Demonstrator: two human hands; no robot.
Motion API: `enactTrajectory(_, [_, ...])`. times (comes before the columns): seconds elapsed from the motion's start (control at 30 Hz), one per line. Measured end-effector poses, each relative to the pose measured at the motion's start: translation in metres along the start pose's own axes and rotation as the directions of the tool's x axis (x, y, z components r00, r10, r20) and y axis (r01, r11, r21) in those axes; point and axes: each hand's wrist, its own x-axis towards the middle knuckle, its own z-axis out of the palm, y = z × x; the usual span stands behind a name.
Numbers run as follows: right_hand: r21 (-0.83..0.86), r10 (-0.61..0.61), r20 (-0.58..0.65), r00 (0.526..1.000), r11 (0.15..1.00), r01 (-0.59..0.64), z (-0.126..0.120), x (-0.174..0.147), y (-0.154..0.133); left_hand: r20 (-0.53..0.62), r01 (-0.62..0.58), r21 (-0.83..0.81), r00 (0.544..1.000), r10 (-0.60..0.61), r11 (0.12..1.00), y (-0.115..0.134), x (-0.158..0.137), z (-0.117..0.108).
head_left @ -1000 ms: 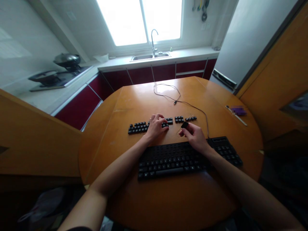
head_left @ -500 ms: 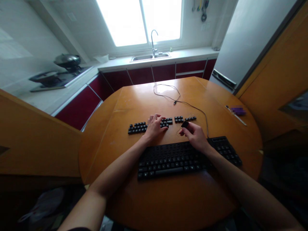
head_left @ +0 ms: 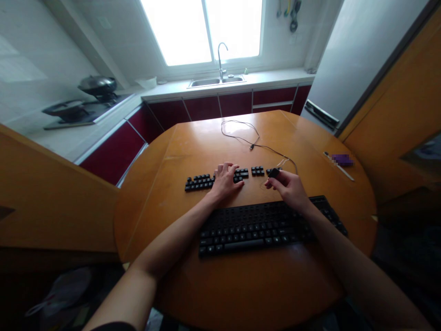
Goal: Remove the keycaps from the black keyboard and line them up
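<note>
My left hand [head_left: 224, 178] lies over a row of loose black keycaps [head_left: 198, 183], fingers spread and touching or just above some of them. It hides the middle of the row. Between the fingertips of my right hand [head_left: 287, 184] is a small black piece with thin wire loops that looks like a keycap puller [head_left: 274, 173]. That hand hovers over the right end of the loose caps. A black keyboard [head_left: 248, 230] lies in front of me, its upper rows bare of caps and its lower rows still capped. My right forearm covers part of its right side.
The keyboard's cable [head_left: 275, 151] loops across the wooden table [head_left: 193, 147] to a plug [head_left: 252, 147]. On the right lie a purple packet [head_left: 342, 159] and a thin white stick [head_left: 344, 174]. Beyond stand a counter with a sink [head_left: 206, 82] and a stove with pans [head_left: 98, 86].
My right hand has moved right and slightly up with the black piece, over the right end of the loose caps. My left hand stays over the row. The view has shifted slightly.
</note>
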Motion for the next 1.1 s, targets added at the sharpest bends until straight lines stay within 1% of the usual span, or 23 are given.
enactTrajectory(0.1, [-0.041, -0.022, 0.042, 0.999, 0.999, 0.024, -0.011, 0.003, -0.003, -0.005, 0.005, -0.003, 1.000, -0.005, 1.000, 0.000, 0.001, -0.003])
enactTrajectory(0.17, [-0.059, -0.037, 0.016, 0.999, 0.998, 0.038, -0.019, 0.006, -0.002, 0.005, -0.018, -0.015, 1.000, 0.018, 1.000, 0.003, 0.003, -0.008])
enactTrajectory(0.23, [-0.066, -0.042, -0.019, 0.999, 0.997, 0.041, -0.026, 0.009, 0.000, 0.023, -0.078, -0.045, 0.997, 0.079, 0.996, 0.011, 0.003, -0.017])
enactTrajectory(0.3, [-0.072, -0.044, -0.018, 0.999, 0.996, 0.043, -0.034, 0.012, 0.003, 0.059, -0.174, -0.105, 0.982, 0.180, 0.979, 0.026, -0.001, -0.027])
enactTrajectory(0.33, [-0.074, -0.046, -0.010, 0.999, 0.996, 0.045, -0.037, 0.013, 0.004, 0.088, -0.226, -0.149, 0.967, 0.241, 0.963, 0.035, -0.005, -0.033])
enactTrajectory(0.37, [-0.073, -0.048, -0.008, 0.999, 0.996, 0.047, -0.041, 0.014, 0.005, 0.133, -0.288, -0.207, 0.939, 0.318, 0.935, 0.046, -0.010, -0.038])
enactTrajectory(0.4, [-0.069, -0.050, -0.019, 0.999, 0.996, 0.049, -0.043, 0.015, 0.005, 0.192, -0.339, -0.274, 0.898, 0.397, 0.900, 0.058, -0.015, -0.042])
enactTrajectory(0.47, [-0.057, -0.051, -0.065, 0.997, 0.997, 0.047, -0.047, 0.016, 0.006, 0.271, -0.383, -0.381, 0.824, 0.498, 0.841, 0.081, -0.026, -0.047])
enactTrajectory(0.5, [-0.050, -0.050, -0.089, 0.995, 0.998, 0.046, -0.047, 0.017, 0.006, 0.289, -0.394, -0.398, 0.803, 0.521, 0.828, 0.092, -0.031, -0.047])
enactTrajectory(0.6, [-0.040, -0.048, -0.123, 0.991, 0.998, 0.043, -0.047, 0.020, 0.009, 0.312, -0.432, -0.362, 0.779, 0.543, 0.826, 0.120, -0.040, -0.037])
enactTrajectory(0.67, [-0.036, -0.041, -0.128, 0.991, 0.999, 0.037, -0.046, 0.021, 0.011, 0.337, -0.457, -0.316, 0.765, 0.549, 0.831, 0.132, -0.042, -0.026])
enactTrajectory(0.73, [-0.032, -0.034, -0.128, 0.991, 0.999, 0.030, -0.045, 0.022, 0.014, 0.356, -0.458, -0.268, 0.770, 0.529, 0.848, 0.140, -0.043, -0.015])
enactTrajectory(0.83, [-0.032, -0.034, -0.124, 0.992, 0.999, 0.030, -0.044, 0.022, 0.016, 0.370, -0.407, -0.224, 0.805, 0.464, 0.886, 0.145, -0.044, -0.005])
enactTrajectory(0.97, [-0.041, -0.037, -0.110, 0.993, 0.999, 0.033, -0.044, 0.021, 0.017, 0.382, -0.340, -0.247, 0.826, 0.414, 0.907, 0.146, -0.043, 0.003])
enactTrajectory(1.1, [-0.041, -0.028, -0.106, 0.994, 0.999, 0.023, -0.043, 0.022, 0.019, 0.370, -0.280, -0.294, 0.848, 0.379, 0.914, 0.144, -0.043, 0.011])
